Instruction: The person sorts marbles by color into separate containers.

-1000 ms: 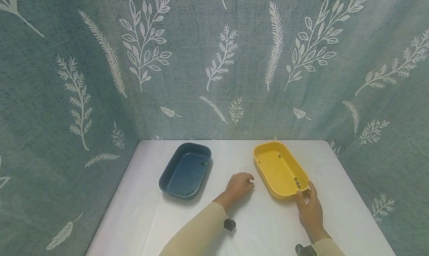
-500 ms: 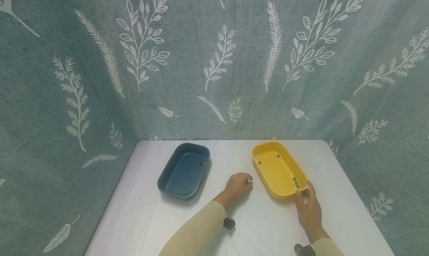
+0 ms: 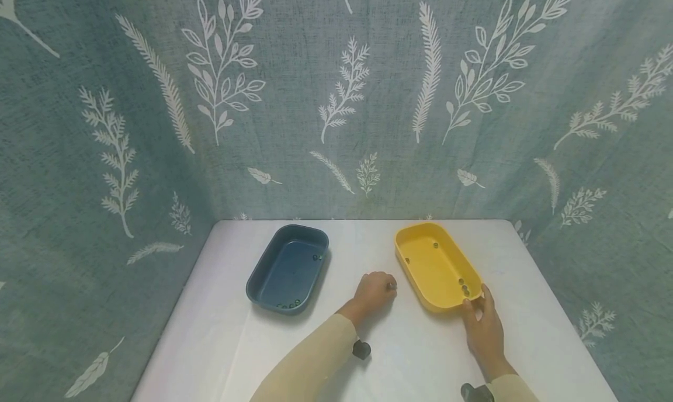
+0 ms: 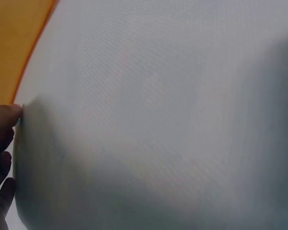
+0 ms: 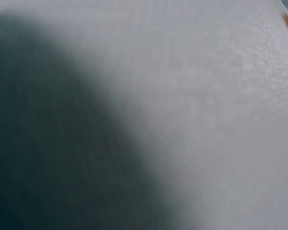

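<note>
In the head view, my right hand grips the near right corner of a yellow tray, thumb and fingers at its rim. Several small green glass marbles lie in that tray along its walls. Left of it my left hand is low over the white table, fingers curled, pinching a small dark round marble between thumb and fingers. The left wrist view catches only the curled fingers at its left edge, beside the yellow tray's side. The right wrist view shows mostly cloth and a dark blur.
A dark blue tray stands on the left of the white table, with several green marbles at its near edge and right side. Patterned green curtains enclose the back and both sides.
My left fingers have closed together around the small marble where a gap showed before. One marble at the yellow tray's left wall has shifted slightly nearer. My right hand stays on the corner.
</note>
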Tool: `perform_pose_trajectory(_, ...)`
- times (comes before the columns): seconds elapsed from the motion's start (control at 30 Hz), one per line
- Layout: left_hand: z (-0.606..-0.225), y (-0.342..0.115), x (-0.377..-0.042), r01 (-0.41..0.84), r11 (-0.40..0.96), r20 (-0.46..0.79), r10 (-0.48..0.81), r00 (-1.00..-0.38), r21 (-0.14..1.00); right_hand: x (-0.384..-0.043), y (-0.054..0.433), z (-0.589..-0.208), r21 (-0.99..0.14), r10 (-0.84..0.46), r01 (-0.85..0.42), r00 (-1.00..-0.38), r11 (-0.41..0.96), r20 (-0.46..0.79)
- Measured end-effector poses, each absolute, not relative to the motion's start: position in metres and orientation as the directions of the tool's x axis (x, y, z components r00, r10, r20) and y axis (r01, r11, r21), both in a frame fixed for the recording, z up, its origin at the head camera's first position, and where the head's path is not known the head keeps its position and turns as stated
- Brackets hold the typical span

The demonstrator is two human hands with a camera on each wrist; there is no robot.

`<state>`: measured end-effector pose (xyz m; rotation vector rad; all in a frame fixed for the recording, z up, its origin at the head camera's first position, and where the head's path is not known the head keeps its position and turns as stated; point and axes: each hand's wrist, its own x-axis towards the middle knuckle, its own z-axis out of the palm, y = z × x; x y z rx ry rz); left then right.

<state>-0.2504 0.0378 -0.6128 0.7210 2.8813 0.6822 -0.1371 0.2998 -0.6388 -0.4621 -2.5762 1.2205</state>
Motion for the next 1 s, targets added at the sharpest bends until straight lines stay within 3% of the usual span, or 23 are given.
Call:
perform_pose_trajectory(0.37,-0.613,0.034,-0.251,0.44,0.797,0.029,0.471,-0.882,0.414,-0.137,0.299,-0.639,-0.772,0.393,0.188,-0.916,0.608,0.086)
perform_pose_trajectory(1.0,-0.612,0.025,-0.252,0.404,0.767,0.01,0.461,-0.887,0.499,-0.137,0.301,-0.64,-0.779,0.377,0.162,-0.92,0.606,0.103)
